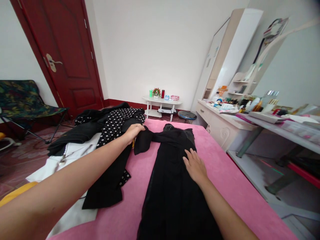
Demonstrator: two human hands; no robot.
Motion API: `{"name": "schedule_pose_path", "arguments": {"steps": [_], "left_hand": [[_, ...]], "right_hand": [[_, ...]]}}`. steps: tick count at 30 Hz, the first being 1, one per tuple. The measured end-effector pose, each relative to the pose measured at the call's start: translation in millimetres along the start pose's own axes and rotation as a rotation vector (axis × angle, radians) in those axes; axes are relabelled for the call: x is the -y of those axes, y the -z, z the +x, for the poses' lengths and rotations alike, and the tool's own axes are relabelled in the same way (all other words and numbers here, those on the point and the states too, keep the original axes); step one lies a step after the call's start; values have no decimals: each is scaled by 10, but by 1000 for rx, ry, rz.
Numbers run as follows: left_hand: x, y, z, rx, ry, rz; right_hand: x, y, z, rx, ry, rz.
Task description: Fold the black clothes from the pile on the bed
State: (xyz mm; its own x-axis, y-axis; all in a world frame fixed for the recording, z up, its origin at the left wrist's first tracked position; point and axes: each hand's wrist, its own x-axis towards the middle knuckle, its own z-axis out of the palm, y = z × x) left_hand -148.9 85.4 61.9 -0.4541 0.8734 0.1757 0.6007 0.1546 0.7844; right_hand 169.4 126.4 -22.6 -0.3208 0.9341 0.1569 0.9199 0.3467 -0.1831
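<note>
A long black garment [175, 186] lies spread on the pink bed cover [225, 176], stretching toward me. Its sleeve [143, 141] reaches out to the left, where my left hand [135, 131] is closed on it near the end; the fingertips are partly hidden. My right hand [196, 166] rests on the garment's right edge, palm down with fingers apart. Close to my left hand and forearm is a heap of clothes, with a black-and-white polka-dot garment [116, 121] on top and white clothing [77, 150] beneath.
A dressing table [220, 116] crowded with bottles and boxes runs along the right. At the back stand a small white table [163, 100] and a round stool [187, 115]. A folding chair [25, 100] stands at left, near a dark red door [67, 56].
</note>
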Motion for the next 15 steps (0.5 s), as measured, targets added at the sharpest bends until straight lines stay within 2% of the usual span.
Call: {"name": "schedule_pose_path", "arguments": {"steps": [5,7,9,11,13,15], "left_hand": [[-60,154,212,-152,10,66],[-216,219,269,-172,-27,125],[-513,282,239,-199,-134,197],[-917,328,50,-230,-330,281],[-1330,336,-329,-158,-517,245],[-1627,295,-844,148,-682,138]], "right_hand": [[-7,8,-4,-3,-1,19],[-7,10,-8,-8,3,34],[-18,2,-8,-20,8,58],[-48,-22,0,-41,18,99],[-99,-58,14,-80,37,171],[-164,-96,32,-143,64,271]]}}
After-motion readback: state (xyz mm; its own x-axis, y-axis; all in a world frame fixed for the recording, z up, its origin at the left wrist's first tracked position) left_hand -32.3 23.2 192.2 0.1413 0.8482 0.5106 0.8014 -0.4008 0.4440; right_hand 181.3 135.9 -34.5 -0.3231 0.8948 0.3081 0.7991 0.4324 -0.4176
